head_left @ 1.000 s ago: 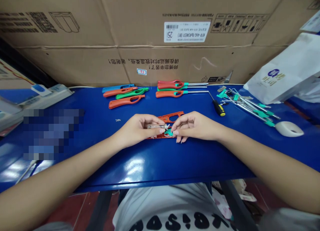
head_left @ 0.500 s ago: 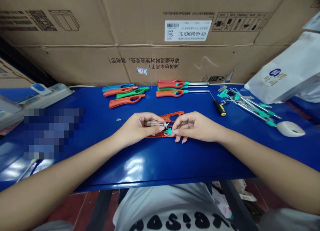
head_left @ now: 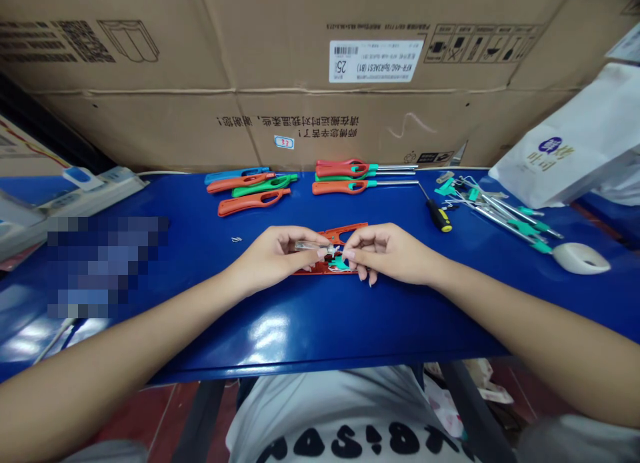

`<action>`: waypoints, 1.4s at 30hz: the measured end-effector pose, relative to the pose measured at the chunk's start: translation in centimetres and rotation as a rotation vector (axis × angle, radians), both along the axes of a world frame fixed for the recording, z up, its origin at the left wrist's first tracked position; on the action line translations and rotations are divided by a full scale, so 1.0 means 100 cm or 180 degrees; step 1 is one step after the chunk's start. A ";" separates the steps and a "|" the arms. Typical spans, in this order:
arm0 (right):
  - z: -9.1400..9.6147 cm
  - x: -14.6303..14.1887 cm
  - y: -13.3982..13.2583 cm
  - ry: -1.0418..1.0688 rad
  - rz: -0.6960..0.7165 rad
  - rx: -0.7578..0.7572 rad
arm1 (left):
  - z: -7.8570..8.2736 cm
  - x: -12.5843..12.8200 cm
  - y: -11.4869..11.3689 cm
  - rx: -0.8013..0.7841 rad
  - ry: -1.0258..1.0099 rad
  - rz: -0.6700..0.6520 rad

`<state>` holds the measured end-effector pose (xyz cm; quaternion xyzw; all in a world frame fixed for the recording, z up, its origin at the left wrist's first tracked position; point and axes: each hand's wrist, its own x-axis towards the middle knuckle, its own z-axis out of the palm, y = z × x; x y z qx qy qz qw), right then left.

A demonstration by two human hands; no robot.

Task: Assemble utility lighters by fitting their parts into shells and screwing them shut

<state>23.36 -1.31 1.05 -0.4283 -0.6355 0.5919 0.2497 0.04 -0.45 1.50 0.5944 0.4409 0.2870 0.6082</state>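
Observation:
Between the thumb and fingers of my left hand (head_left: 281, 255) is a clear lighter gas tank (head_left: 306, 246) with a white valve end pointing right. My right hand (head_left: 385, 255) is pinched close to that valve end; whatever its fingertips hold is too small to make out. Below both hands lie two orange lighter housing halves (head_left: 353, 228), partly covered by the fingers. A teal trigger (head_left: 340, 263) with a white wire sits in the nearer half.
Several coloured lighter housings (head_left: 255, 203) lie behind my left hand. Lighters with metal tubes (head_left: 345, 187) rest at the back centre. To the right are a yellow-black screwdriver (head_left: 439, 216), loose tubes with teal parts (head_left: 515, 223) and a white bag (head_left: 565, 143). Small screws (head_left: 237, 239) lie left.
My right fingertips have shifted slightly up towards the tank's valve end, and the fingers have curled a little. The left hand keeps the tank in nearly the same place.

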 end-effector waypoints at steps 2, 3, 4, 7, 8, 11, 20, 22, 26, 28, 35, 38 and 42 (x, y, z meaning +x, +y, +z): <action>0.001 0.000 0.000 0.0009 0.0004 -0.0016 | 0.000 -0.001 0.000 0.0007 0.0036 -0.0007; 0.001 -0.001 0.000 0.0011 0.0005 -0.0023 | -0.001 -0.001 0.000 0.0020 0.0058 -0.0011; 0.001 -0.001 0.000 0.0013 0.0000 -0.0026 | -0.001 -0.001 0.000 0.0039 0.0075 -0.0005; 0.001 -0.001 0.000 0.0002 -0.0019 -0.0030 | -0.001 -0.001 0.000 0.0069 0.0088 0.0026; 0.000 0.000 0.000 -0.0008 -0.0018 -0.0028 | -0.001 -0.001 0.000 0.0077 0.0099 0.0029; -0.001 0.000 0.000 -0.0040 0.0000 -0.0012 | -0.002 -0.001 0.001 0.0158 0.0150 0.0009; -0.002 0.000 -0.001 -0.0077 -0.0013 0.0037 | -0.002 -0.001 0.000 0.0138 0.0163 -0.0010; -0.003 0.000 -0.001 -0.0089 -0.0026 0.0063 | -0.003 -0.002 0.000 0.0099 0.0147 -0.0009; -0.004 0.000 -0.001 -0.0131 -0.0042 0.0137 | -0.004 -0.002 0.001 0.0091 0.0127 -0.0027; -0.005 0.000 -0.001 -0.0162 -0.0044 0.0148 | -0.004 -0.002 0.001 0.0081 0.0109 -0.0041; -0.004 -0.001 -0.001 -0.0243 -0.0046 0.0219 | -0.006 -0.003 0.000 0.0094 0.0130 -0.0070; -0.005 -0.001 0.000 -0.0238 -0.0023 0.0231 | -0.005 -0.002 0.000 0.0079 0.0129 -0.0059; -0.006 -0.001 0.000 -0.0230 0.0000 0.0251 | -0.005 -0.002 0.001 0.0053 0.0148 -0.0035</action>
